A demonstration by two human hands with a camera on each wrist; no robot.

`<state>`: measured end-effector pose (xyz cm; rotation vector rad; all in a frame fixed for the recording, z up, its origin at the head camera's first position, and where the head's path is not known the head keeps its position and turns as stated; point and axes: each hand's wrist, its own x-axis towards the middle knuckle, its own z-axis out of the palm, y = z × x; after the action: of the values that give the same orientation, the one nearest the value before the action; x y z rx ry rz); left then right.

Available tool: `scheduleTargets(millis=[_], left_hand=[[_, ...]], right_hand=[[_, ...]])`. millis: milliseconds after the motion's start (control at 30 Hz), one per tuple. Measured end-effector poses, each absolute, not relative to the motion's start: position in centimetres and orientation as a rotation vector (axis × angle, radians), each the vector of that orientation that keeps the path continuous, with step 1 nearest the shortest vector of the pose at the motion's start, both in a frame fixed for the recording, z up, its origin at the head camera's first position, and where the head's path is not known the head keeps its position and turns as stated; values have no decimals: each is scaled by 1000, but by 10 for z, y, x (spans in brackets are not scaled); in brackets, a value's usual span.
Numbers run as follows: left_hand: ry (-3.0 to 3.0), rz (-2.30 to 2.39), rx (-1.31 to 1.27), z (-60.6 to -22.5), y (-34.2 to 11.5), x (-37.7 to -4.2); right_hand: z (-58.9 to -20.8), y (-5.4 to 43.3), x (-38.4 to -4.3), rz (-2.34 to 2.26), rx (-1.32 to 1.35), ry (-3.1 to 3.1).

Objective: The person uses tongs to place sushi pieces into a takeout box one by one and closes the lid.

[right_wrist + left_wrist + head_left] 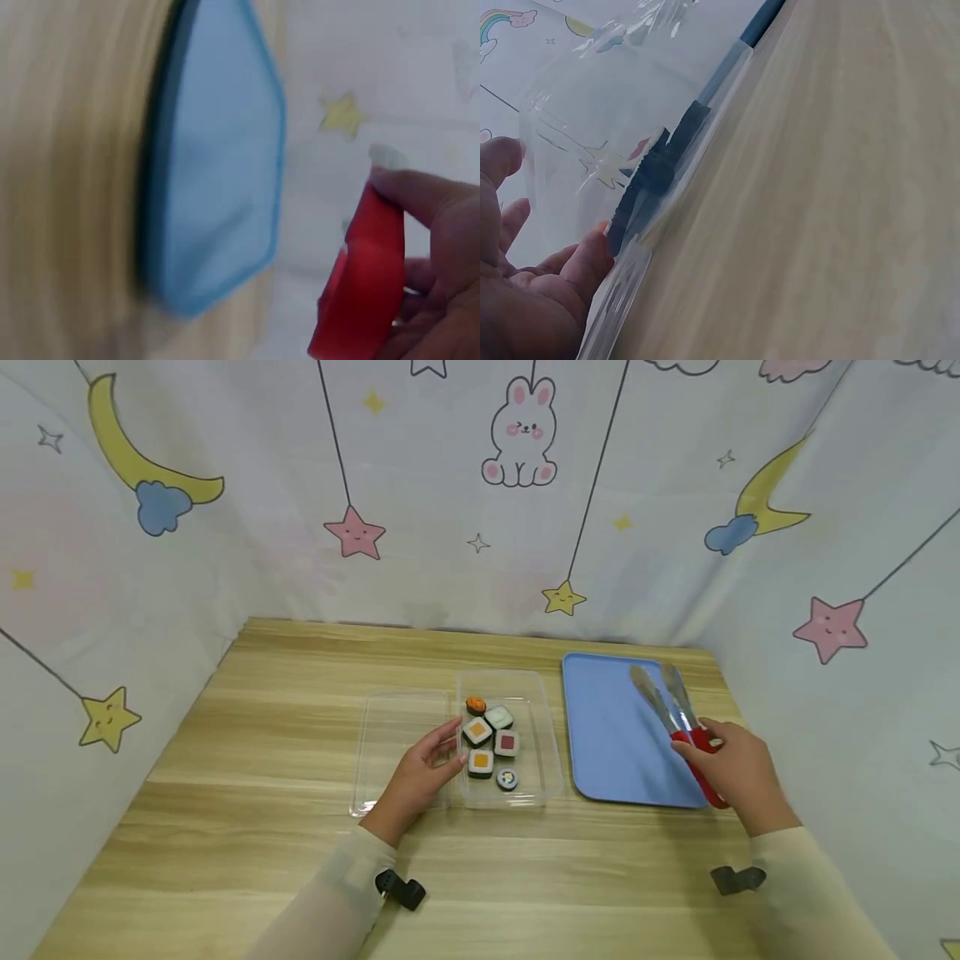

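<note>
Pale sleeves (813,897), each with a dark wrist mount (401,890) near the cuff, lie nearest the camera. The right hand (738,770) is curled round the red handles of the tongs (701,739); holding them there leaves the metal arms (682,697) reaching ahead of the fingers, spread apart, probably because the squeeze is light. Beneath and left of that hand lies the blue tray (611,735), with the metal ends over its surface.

The left hand (420,777) has loosely extended fingers that touch the near wall of the clear box (553,760), seemingly to steady it without gripping. Just right of those fingertips, six sushi pieces (506,743) sit bunched in the box, within easy view. Left of the same hand, partly under it, a clear lid (397,743) lies flat on the wooden table (480,885), perhaps set aside so the box stays uncovered. Beyond both hands hangs a patterned curtain (435,585).
</note>
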<state>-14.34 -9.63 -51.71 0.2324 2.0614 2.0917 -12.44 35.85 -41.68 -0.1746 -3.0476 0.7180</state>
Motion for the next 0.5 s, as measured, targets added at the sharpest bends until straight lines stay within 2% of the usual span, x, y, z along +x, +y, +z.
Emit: scheduleTargets(millis=[200,367,500], left_hand=[[2072,2102,246,-513,-92,-144],[2112,2096,250,-515,-91,-142],[2163,2111,248,-516,-95,-141]], right_hand=[[-449,411,-121,652,-511,-3017],[-470,430,-118,609,-584,-3034],[-483,436,-120,607,-543,-3040]])
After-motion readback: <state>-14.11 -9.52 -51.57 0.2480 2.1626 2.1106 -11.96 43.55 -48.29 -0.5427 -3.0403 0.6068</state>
